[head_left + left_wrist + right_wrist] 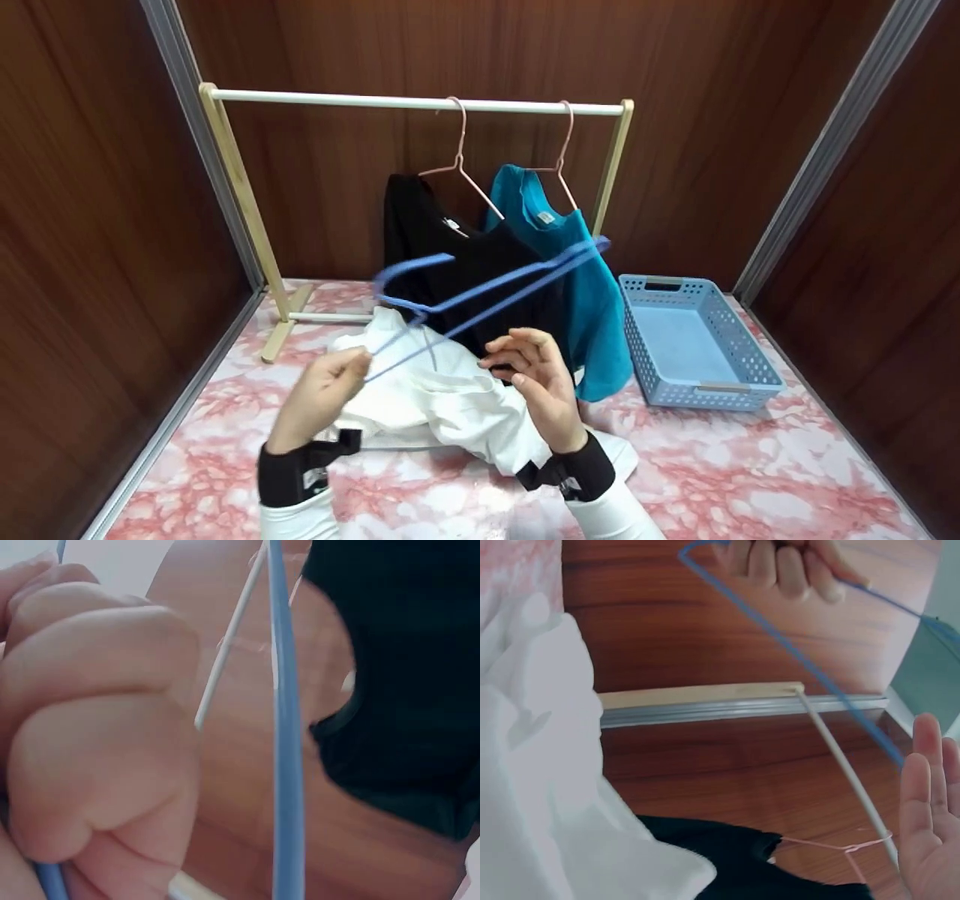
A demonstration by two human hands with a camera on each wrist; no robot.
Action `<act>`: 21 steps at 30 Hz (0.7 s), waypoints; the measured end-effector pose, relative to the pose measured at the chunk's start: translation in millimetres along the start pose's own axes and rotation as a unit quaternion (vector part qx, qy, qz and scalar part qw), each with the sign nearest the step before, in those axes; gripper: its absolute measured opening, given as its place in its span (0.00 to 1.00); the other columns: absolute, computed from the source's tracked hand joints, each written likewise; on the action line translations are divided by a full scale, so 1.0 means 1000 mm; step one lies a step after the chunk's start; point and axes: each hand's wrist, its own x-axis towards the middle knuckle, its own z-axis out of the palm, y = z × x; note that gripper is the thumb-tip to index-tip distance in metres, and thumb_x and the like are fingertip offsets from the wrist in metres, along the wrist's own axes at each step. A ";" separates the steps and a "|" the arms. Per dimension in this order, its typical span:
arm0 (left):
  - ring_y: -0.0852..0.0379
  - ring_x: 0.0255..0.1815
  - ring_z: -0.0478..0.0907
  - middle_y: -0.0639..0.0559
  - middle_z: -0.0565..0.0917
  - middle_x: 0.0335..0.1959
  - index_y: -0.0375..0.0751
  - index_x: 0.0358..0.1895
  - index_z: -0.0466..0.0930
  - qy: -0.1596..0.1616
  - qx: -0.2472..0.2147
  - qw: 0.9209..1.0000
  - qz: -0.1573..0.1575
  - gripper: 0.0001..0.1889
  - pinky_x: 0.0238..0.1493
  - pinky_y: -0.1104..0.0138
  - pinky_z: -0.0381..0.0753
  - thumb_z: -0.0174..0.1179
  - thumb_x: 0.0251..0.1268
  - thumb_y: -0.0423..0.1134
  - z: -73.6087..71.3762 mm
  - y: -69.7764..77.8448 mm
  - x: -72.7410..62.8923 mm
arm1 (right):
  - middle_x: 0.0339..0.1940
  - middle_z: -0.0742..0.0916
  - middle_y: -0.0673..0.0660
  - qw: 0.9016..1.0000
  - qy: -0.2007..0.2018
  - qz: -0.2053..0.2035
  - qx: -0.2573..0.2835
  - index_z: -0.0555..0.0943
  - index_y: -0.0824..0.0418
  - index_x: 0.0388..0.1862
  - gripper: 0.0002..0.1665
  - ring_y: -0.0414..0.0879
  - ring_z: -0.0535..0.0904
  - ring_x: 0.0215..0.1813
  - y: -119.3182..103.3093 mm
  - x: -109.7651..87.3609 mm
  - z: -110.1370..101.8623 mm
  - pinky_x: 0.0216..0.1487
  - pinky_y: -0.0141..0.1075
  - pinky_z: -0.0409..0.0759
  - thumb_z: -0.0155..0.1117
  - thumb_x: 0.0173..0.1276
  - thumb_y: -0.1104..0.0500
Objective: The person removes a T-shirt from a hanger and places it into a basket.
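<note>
My left hand (pixel 319 397) grips one end of a blue clothes hanger (pixel 491 283), holding it raised and slanting up to the right, hook toward the left. In the left wrist view, curled fingers (pixel 105 712) wrap the hanger, and one blue bar crosses beside them. My right hand (pixel 546 390) holds nothing; its fingers are loosely bent below the hanger in the head view. The right wrist view shows its fingers (pixel 928 780) fairly straight. A crumpled white garment (pixel 457 416) lies on the table under both hands.
Behind stands a rack with a white rail (pixel 337 99) and wooden legs. A black shirt (pixel 457 247) and a teal shirt (pixel 604 330) hang there on pink hangers. On the right sits a light blue perforated basket (pixel 679 345). Brown wood panels (pixel 750 90) enclose the marbled table (pixel 750 472).
</note>
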 end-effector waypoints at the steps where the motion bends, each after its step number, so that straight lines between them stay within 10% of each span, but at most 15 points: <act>1: 0.72 0.19 0.57 0.55 0.61 0.14 0.38 0.19 0.62 0.012 -0.011 1.000 -0.001 0.21 0.20 0.70 0.59 0.50 0.77 0.25 -0.004 0.000 -0.002 | 0.62 0.83 0.60 1.000 0.003 0.007 -0.005 0.65 0.65 0.71 0.29 0.51 0.85 0.59 0.002 0.000 -0.001 0.59 0.35 0.83 0.45 0.72 0.76; 9: 0.69 0.14 0.58 0.64 0.63 0.13 0.31 0.19 0.64 0.110 -0.029 0.992 -0.057 0.24 0.16 0.65 0.57 0.47 0.83 0.34 -0.035 -0.008 -0.017 | 0.59 0.81 0.74 0.982 -0.012 0.070 -0.178 0.64 0.80 0.65 0.25 0.53 0.83 0.58 0.030 -0.002 -0.004 0.53 0.37 0.85 0.56 0.71 0.76; 15: 0.65 0.11 0.57 0.61 0.61 0.09 0.31 0.18 0.60 0.192 -0.036 0.974 -0.116 0.27 0.16 0.63 0.53 0.47 0.84 0.38 -0.050 -0.018 -0.019 | 0.72 0.77 0.66 0.907 -0.076 0.116 -0.397 0.69 0.67 0.72 0.38 0.57 0.74 0.71 0.054 0.000 0.001 0.66 0.50 0.78 0.74 0.67 0.59; 21: 0.66 0.11 0.58 0.61 0.63 0.09 0.35 0.18 0.67 0.298 0.011 0.944 -0.142 0.27 0.17 0.70 0.56 0.50 0.83 0.42 -0.060 -0.023 -0.006 | 0.87 0.48 0.65 0.821 -0.195 0.221 -0.489 0.48 0.62 0.85 0.72 0.69 0.49 0.84 0.079 0.005 0.012 0.76 0.74 0.51 0.82 0.55 0.40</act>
